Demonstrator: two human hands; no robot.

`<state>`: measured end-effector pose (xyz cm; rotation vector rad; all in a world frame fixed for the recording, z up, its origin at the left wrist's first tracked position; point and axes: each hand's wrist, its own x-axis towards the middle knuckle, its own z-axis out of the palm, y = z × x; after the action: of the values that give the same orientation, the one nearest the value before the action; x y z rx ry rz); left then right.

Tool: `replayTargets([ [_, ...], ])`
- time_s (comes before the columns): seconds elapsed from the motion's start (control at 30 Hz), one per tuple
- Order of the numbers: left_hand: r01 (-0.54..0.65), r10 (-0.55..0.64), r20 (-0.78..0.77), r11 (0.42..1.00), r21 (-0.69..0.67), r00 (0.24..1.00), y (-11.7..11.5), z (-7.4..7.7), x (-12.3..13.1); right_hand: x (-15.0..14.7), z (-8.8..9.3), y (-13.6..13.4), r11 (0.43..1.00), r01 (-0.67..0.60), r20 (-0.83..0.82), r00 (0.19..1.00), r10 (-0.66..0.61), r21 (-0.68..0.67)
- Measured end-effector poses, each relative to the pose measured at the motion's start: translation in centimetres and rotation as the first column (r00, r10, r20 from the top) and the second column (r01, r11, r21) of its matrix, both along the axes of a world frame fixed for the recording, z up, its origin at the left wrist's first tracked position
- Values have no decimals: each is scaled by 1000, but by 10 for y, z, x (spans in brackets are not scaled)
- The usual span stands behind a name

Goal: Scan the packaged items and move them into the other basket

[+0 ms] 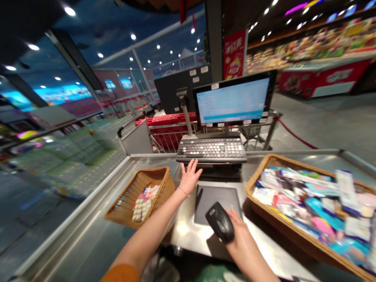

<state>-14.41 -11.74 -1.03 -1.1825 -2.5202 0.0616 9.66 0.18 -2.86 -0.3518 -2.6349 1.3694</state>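
Note:
My left hand point(190, 177) is raised with its fingers spread, just in front of a black point-of-sale keyboard point(211, 150). It holds nothing, and I cannot tell whether the fingertips touch the keyboard. My right hand point(239, 231) grips a black handheld barcode scanner point(220, 222) above a dark grey scanning pad point(217, 203). To my left stands a small wicker basket point(140, 196) holding a few packets. On my right, a large wicker tray point(258, 172) is heaped with several colourful packaged goods point(308, 203).
A checkout monitor point(233, 100) stands behind the keyboard. The steel counter point(88, 219) runs along the left, with a raised rim around it. Stacked red baskets point(166, 131) sit in a metal rack behind, and a red rope barrier point(296, 137) runs to the right.

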Motion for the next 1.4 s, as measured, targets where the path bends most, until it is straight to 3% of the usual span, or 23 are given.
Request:
replayTargets([
  [0.53, 255, -255, 6, 967, -20, 967, 61, -2, 23, 9, -1, 7, 986, 162, -22, 986, -162, -37],
  [0.97, 397, -396, 39, 917, -32, 918, 103, 5, 41, 22, -5, 8, 956, 292, -15, 956, -292, 12],
  [1.4, 512, -512, 24, 858, -38, 859, 134, 9, 61, 33, -11, 21, 926, 374, -65, 924, -376, -41],
])
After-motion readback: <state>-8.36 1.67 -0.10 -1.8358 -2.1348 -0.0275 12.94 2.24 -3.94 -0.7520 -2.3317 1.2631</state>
